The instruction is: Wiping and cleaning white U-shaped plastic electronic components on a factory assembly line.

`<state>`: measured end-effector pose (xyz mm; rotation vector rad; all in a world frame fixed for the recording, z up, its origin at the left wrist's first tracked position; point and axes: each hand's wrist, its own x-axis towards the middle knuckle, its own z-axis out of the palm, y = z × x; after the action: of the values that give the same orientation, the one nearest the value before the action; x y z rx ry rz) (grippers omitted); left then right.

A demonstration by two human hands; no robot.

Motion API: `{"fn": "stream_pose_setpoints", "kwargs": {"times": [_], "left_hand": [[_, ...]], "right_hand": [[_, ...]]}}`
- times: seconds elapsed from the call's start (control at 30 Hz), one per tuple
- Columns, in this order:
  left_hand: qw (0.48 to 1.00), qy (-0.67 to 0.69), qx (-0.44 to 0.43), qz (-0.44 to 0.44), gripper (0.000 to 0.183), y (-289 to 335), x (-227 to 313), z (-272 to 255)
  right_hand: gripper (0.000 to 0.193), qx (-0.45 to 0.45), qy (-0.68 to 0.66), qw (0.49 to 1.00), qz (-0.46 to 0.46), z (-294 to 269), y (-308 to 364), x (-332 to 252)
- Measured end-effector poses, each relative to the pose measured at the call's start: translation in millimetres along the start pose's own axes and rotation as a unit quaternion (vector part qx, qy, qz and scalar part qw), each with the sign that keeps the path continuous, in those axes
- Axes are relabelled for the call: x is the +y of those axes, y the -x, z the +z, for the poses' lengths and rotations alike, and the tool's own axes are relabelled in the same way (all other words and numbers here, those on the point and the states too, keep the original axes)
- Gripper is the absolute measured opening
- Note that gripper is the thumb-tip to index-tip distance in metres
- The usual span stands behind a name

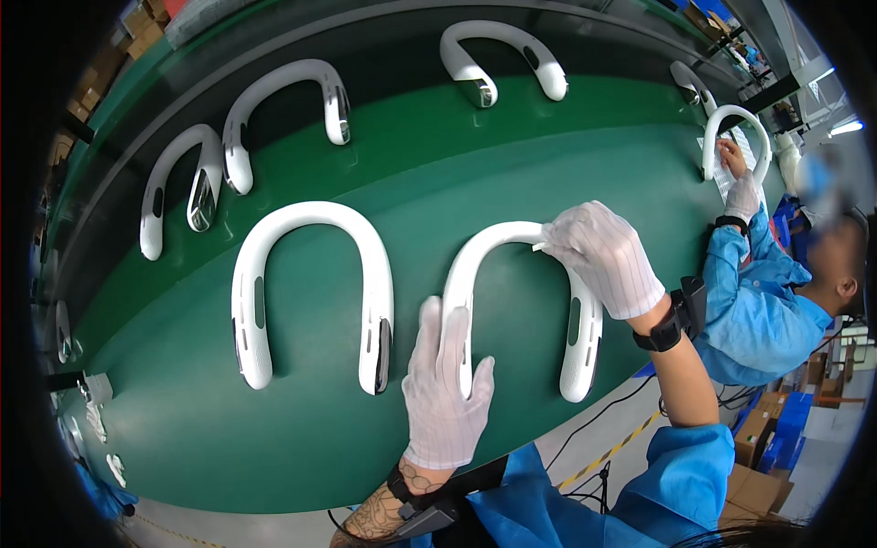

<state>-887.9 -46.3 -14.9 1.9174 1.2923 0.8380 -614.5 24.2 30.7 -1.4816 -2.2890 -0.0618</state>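
A white U-shaped neck fan (487,239) lies on the green work surface in front of me, its curve pointing away. My left hand (446,388), in a thin white glove, rests on its left leg with the fingers stretched out and the thumb apart. Over the right part of the curve, my gloved right hand (598,254) has its fingers pinched together. A small white edge shows at those fingertips, too little to name. To the left lies a second white neck fan (315,214), which neither hand touches.
Beyond, on a darker green strip, lie several more neck fans, among them one at far left (164,173) and one at far centre (498,32). At right a co-worker in a blue sleeve (758,310) handles another neck fan (766,146). Small white scraps (115,470) lie at lower left.
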Motion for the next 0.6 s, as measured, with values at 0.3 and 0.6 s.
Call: {"fn": "stream_pose_setpoints", "kwargs": {"times": [0.3, 0.6], "left_hand": [[0.995, -0.092, 0.011, 0.040, 0.082, 6, -19, -6], [0.994, -0.099, 0.024, 0.028, 0.076, 15, -31, -22]], "right_hand": [[0.022, -0.014, 0.079, 0.991, -0.109, 21, -22, -27], [0.025, -0.011, 0.043, 0.999, 0.018, 15, -9, -42]]}}
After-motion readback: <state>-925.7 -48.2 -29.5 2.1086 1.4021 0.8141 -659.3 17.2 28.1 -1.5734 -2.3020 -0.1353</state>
